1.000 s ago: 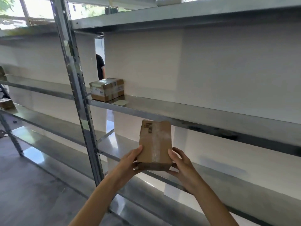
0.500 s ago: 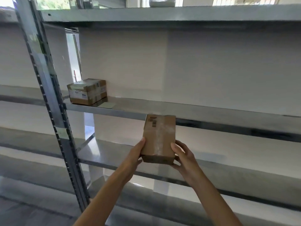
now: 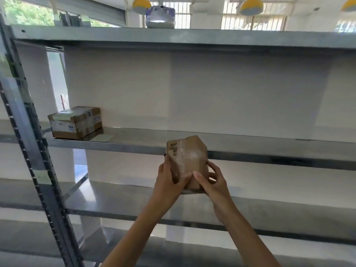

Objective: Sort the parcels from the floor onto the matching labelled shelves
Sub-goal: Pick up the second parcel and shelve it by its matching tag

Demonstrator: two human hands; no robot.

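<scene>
— Where are our fingers (image 3: 200, 177)?

— Clamped on the small brown parcel (image 3: 187, 158): left hand (image 3: 169, 182) wraps its left side, right hand (image 3: 213, 183) its lower right.

— And the parcel?

— We hold it in the air, its top at the middle shelf (image 3: 250, 145) front edge. Far left on that shelf sits a taped box (image 3: 75, 122), a pale card (image 3: 103, 138) just beside it.

Under the fingers (image 3: 200, 178) of both hands, the lower part of the small brown parcel (image 3: 187, 155) is covered, and the print on its label (image 3: 173, 148), above the left hand's fingers, is too blurred to read. Far left of the fingers, the taped box's (image 3: 76, 122) label text is illegible. High above them, a wrapped bundle (image 3: 160, 17) is hidden below by the top shelf (image 3: 192, 36).
</scene>
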